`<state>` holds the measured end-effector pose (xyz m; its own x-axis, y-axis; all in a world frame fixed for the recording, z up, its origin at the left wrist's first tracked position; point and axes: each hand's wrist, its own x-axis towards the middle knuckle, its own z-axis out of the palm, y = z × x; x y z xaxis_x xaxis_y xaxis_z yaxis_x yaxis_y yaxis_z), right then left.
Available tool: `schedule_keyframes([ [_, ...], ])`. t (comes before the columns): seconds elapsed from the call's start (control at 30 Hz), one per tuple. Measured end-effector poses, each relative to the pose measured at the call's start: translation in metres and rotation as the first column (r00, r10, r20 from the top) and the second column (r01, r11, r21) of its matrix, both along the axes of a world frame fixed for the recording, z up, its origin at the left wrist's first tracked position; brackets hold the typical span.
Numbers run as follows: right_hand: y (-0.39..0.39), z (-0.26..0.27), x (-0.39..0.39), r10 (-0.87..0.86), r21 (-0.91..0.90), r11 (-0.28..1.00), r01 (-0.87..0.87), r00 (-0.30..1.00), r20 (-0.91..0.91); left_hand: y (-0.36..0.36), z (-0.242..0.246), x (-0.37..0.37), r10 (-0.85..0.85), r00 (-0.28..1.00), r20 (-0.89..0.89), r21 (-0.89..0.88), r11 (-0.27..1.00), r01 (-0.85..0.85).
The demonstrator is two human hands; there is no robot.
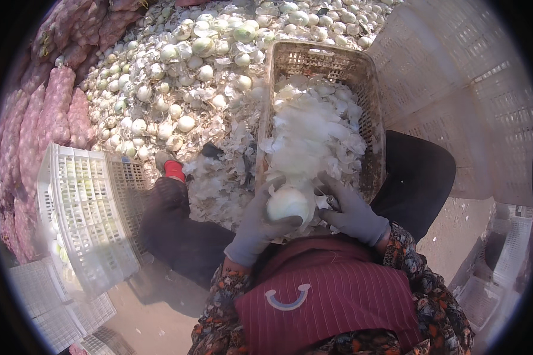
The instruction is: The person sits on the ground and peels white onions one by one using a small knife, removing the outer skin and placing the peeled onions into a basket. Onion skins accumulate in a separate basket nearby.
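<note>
My left hand (258, 222), in a grey glove, cups a large peeled white onion (288, 205) in front of my waist. My right hand (357, 215), gloved alike, is just to the right of the onion. Between its thumb and fingers is a small metal tool (333, 203), possibly a short knife; its blade is hard to make out. Beyond both hands stretches a dirty, brown-rimmed plastic crate (375, 133), which holds a heap of pale onion skins (311, 128). Part of that heap is blurred.
A large pile of white onions (186, 123) with loose skins spreads beyond. Pink mesh sacks (55, 108) stand at the far left. A white crate with onions (93, 213) sits left of my leg; tall stacked crates (444, 93) rise at right. Further crates (511, 248) stand lower right.
</note>
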<state>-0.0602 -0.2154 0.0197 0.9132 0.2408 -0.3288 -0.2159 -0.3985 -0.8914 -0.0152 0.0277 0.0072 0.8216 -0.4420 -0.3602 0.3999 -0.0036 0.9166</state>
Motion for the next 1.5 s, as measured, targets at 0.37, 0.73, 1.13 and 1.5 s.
schedule_keyframes([
  [0.37, 0.015, -0.019, -0.015, 0.128, 0.113, 0.983, -0.142, 0.985, 0.118, -0.007, -0.010, 0.013, -0.502, 0.800, 0.329, 0.458, 0.825, 0.329],
  [0.73, -0.030, 0.018, -0.051, -0.425, 0.588, 0.697, 0.411, 0.897, -0.123, -0.043, 0.030, -0.014, -0.317, 0.902, 0.293, 0.504, 0.853, 0.136],
  [1.13, -0.007, -0.001, -0.061, -0.519, 0.187, 0.854, 0.485, 0.823, 0.230, -0.096, 0.013, -0.021, 0.032, 0.997, -0.067, -0.476, 0.877, -0.061],
  [1.5, -0.003, 0.022, -0.058, -0.368, 0.105, 0.930, 0.353, 0.893, 0.260, -0.081, 0.006, -0.022, 0.063, 0.929, -0.364, -0.446, 0.864, -0.234],
])
